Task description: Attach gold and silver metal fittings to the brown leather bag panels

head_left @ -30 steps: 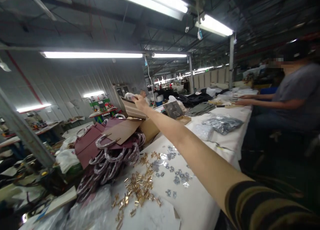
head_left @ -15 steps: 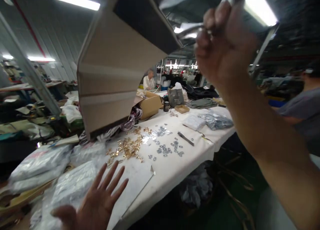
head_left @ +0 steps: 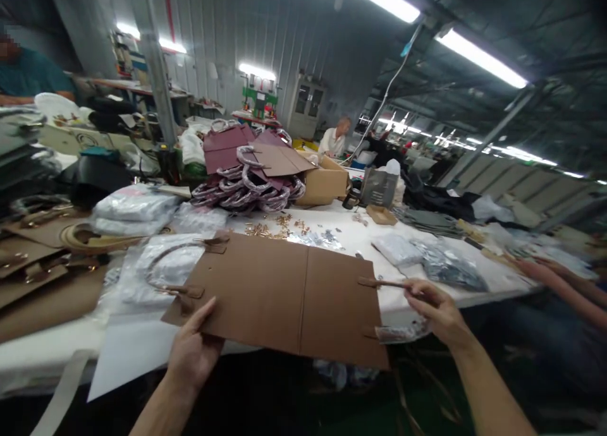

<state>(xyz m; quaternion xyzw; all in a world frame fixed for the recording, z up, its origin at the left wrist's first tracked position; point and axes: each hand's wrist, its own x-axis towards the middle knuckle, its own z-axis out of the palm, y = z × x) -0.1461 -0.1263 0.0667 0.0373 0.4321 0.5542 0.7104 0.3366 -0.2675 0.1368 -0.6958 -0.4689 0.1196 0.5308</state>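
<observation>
A flat brown bag panel (head_left: 265, 290), with a crease across it and a handle at each end, is held up over the table's front edge. My left hand (head_left: 194, 354) grips its lower left edge, thumb on top and fingers hidden underneath. My right hand (head_left: 436, 309) is closed round the right handle (head_left: 393, 283), whose other side is wrapped in clear plastic. The left handle (head_left: 165, 253) arcs over plastic-wrapped packs (head_left: 173, 268). Gold metal fittings (head_left: 275, 226) and small silver plates (head_left: 317, 239) lie on the table just behind the panel.
Maroon bag pieces with wrapped handles (head_left: 251, 170) are heaped behind, beside a cardboard box (head_left: 325, 180). More brown bag pieces (head_left: 42, 265) lie at left. Plastic bags of parts (head_left: 446, 262) sit at right, near a co-worker's arms (head_left: 564, 284). A white sheet (head_left: 137, 344) overhangs the front edge.
The panel, raised high and showing its pale side before, is now lowered with its brown side up. My left hand, open before, has taken hold of its edge. The view has swung left.
</observation>
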